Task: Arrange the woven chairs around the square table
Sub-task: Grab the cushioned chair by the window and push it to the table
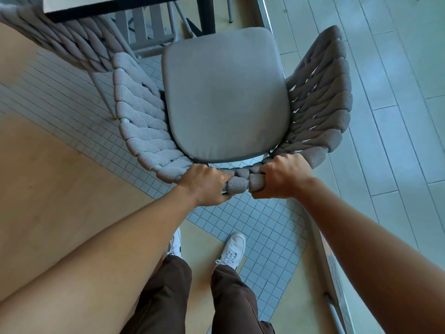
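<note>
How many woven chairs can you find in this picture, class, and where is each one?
2. One woven chair stands centre, gripped at its back by the left hand and right hand. A second chair is at upper left beside the table. Others may lie outside the view.

A woven chair (226, 97) is standing on the floor (397, 97) directly in front of the person, its seat facing the tabletop (79, 6) that is sitting at the far upper left. A second chair (62, 42) is sitting to the left, partly under that tabletop's edge. The left hand (204, 184) and right hand (281, 175) are resting side by side on the near backrest rim. The person's shoes (232, 249) are standing behind the chair.
</note>
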`<state>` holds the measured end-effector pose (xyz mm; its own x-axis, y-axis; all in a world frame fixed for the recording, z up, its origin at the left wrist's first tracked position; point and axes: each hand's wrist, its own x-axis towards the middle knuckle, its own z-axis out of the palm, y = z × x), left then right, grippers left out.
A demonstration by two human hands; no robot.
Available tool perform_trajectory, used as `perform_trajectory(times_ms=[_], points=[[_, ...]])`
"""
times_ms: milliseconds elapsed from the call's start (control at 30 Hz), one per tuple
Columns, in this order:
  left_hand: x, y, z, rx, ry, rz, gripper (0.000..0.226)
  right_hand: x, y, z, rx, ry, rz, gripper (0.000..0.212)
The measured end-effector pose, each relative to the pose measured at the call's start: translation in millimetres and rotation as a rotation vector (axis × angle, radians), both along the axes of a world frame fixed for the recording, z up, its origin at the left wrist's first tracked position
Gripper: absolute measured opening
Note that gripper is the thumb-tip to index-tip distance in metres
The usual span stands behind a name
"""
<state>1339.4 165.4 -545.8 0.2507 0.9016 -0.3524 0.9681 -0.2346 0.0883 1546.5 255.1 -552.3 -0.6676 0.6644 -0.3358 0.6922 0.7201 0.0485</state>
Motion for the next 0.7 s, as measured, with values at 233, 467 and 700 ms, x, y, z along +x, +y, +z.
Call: perform_trajectory(times_ms=[233,467,700], points=[[-7,17,-1,-0.001,0.015,0.006,0.058,-6,17,2,0.015,0.011,0.011,0.072],[-7,17,-4,-0.005,0.015,0.027,0.058,-4,18,2,0.013,-0.021,0.002,0.070],[-9,8,17,-0.076,-0.109,0.103,0.067,-7,17,19,-0.272,-0.103,-0.065,0.108]])
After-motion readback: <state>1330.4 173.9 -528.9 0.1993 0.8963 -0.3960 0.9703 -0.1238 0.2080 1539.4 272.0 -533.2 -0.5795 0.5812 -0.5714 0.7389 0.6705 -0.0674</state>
